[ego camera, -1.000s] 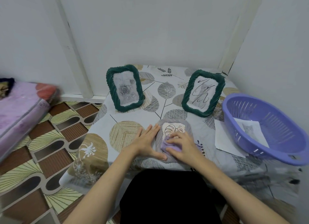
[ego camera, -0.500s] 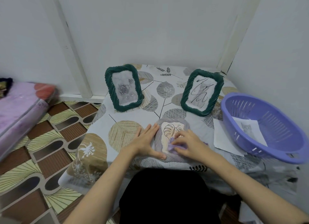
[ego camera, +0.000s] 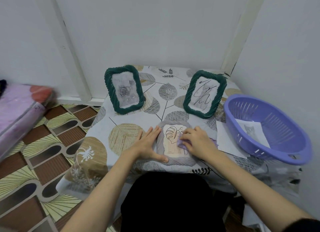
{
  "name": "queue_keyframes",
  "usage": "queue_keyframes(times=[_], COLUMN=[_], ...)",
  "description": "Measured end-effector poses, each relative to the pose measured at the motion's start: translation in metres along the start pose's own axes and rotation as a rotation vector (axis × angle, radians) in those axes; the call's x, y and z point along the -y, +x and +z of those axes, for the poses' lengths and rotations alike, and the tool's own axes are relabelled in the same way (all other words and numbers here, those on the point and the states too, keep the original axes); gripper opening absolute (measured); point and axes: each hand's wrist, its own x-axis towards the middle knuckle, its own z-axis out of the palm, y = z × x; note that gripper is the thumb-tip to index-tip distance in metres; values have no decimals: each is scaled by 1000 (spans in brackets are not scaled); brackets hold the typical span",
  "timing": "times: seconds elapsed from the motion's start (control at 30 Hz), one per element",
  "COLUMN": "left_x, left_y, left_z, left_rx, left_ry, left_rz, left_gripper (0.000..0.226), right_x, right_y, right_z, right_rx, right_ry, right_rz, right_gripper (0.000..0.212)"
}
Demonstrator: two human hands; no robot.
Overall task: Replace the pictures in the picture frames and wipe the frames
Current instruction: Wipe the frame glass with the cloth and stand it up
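Observation:
A grey rope-edged picture frame (ego camera: 180, 160) lies flat near the table's front edge, holding a leaf line drawing (ego camera: 173, 133). My left hand (ego camera: 149, 145) rests flat against its left rim, fingers together, thumb on the lower rim. My right hand (ego camera: 195, 141) presses a small purple cloth (ego camera: 181, 143) onto the glass at the right side of the picture. Two green frames stand upright behind: one with a rose picture (ego camera: 124, 89) at the left, one with a scribbled line picture (ego camera: 204, 95) at the right.
A purple slotted basket (ego camera: 284, 152) stands at the table's right with a cat picture (ego camera: 251, 130) inside; a loose white sheet (ego camera: 226, 141) lies beside it. Walls close the back and right. A pink mattress (ego camera: 19, 108) sits at the left over patterned floor.
My right hand with the cloth has slid from the frame's lower part up and to the right across the glass. The left hand stays on the left rim.

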Motion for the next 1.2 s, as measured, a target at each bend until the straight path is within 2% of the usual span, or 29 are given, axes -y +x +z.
queue_keyframes(times=[0.13, 0.2, 0.27, 0.33, 0.43, 0.53, 0.63, 0.73, 0.77, 0.83, 0.93, 1.03, 1.13, 1.2], left_x=[0, 0, -1, -2, -2, -3, -3, -2, -2, -2, -2, -3, -1, 1], left_y=[-1, -2, -2, -3, -3, -3, -2, -1, -1, -2, -2, 0, 1, 2], left_z=[0, 0, -1, 0, -1, -1, -1, -1, -1, -1, -1, -2, -1, -1], left_rx=[2, 7, 8, 4, 0, 12, 18, 12, 9, 6, 10, 21, 23, 20], left_ry=[-16, -16, -10, -6, -15, -12, -10, -6, -7, -9, -1, 17, 14, 11], left_rz=[2, 3, -1, -3, -1, 5, -2, -7, -6, -2, 1, 0, 0, -2], left_gripper=[125, 125, 124, 124, 124, 124, 125, 125, 125, 125, 125, 125, 127, 132], right_x=[-8, -14, -12, -5, -2, -5, -5, 4, 8, 10, -4, -10, 9, 20], right_y=[-23, -22, -10, 1, -10, -24, -4, 15, 13, -5, -27, -4, 27, 27], right_z=[-1, -7, -4, 2, 0, -10, -7, 9, 14, 22, 18, 11, 20, 33], right_rx=[19, 0, -29, -38, -24, 11, 69, -27, -58, -114, -129, -161, -180, -188], right_ry=[-7, -46, -95, -110, -76, -185, -168, -76, -22, 40, -3, -13, 115, 133], right_rz=[-223, -230, -158, -79, -167, -247, -37, 133, 134, 12, -118, 22, 205, 152], right_gripper=[30, 21, 7, 9, 11, 9, 14, 21, 21, 28, 35, 24, 24, 29])
